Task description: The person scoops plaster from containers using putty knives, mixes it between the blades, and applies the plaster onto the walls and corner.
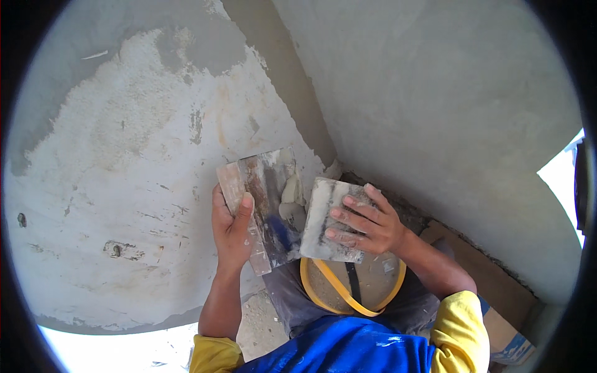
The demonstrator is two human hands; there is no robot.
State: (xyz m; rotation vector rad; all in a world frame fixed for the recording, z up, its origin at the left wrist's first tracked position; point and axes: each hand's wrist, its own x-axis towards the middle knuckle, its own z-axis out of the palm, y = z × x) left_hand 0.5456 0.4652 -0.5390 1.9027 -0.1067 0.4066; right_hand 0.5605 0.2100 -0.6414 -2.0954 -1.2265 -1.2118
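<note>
My left hand (pixel 234 227) is closed around the pale, strip-like handle of a wide putty knife (pixel 264 205), thumb on top. Its metal blade is stained, and a lump of grey putty (pixel 290 198) clings near the right edge. In my right hand (pixel 370 224) is a second, smaller putty knife (pixel 319 217), crusted with whitish material. My fingers are spread over its face; its far side is hidden. The two blades are close together, the right one's edge at the putty side of the left one.
A round bucket (pixel 303 283) with a yellow rim and handle stands between my legs. Ahead and left is a patchy wall (pixel 155 143), partly coated grey; a smooth grey wall (pixel 448 105) meets it at a corner. Cardboard (pixel 482 273) lies at the right wall's foot.
</note>
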